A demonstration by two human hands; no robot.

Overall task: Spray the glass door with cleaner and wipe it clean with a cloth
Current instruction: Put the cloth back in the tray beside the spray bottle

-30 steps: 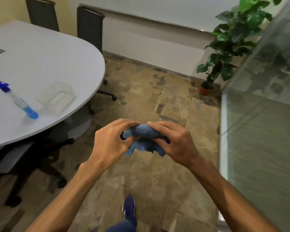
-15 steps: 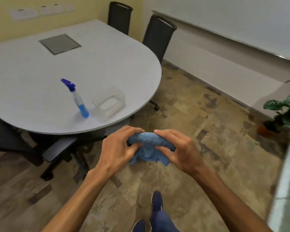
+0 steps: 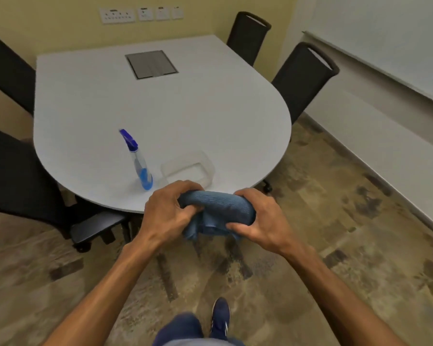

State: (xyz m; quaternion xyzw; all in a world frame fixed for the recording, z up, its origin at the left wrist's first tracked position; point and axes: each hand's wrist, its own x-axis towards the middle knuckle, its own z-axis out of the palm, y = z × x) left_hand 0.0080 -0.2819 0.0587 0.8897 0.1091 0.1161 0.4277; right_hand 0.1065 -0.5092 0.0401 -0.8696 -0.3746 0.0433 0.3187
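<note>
A blue ribbed cloth (image 3: 218, 211) is gripped by the curled fingers of the left hand (image 3: 165, 212) and right hand (image 3: 264, 221), probably to be bunched for wiping, with the clear blue-nozzled spray bottle (image 3: 141, 166) stood upright on the white table (image 3: 160, 108) at eleven o'clock.

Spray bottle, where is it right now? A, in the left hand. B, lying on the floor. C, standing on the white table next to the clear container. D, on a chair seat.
C: the spray bottle stands on the white table beside the clear container, while the left hand and right hand grip the blue cloth.
</note>
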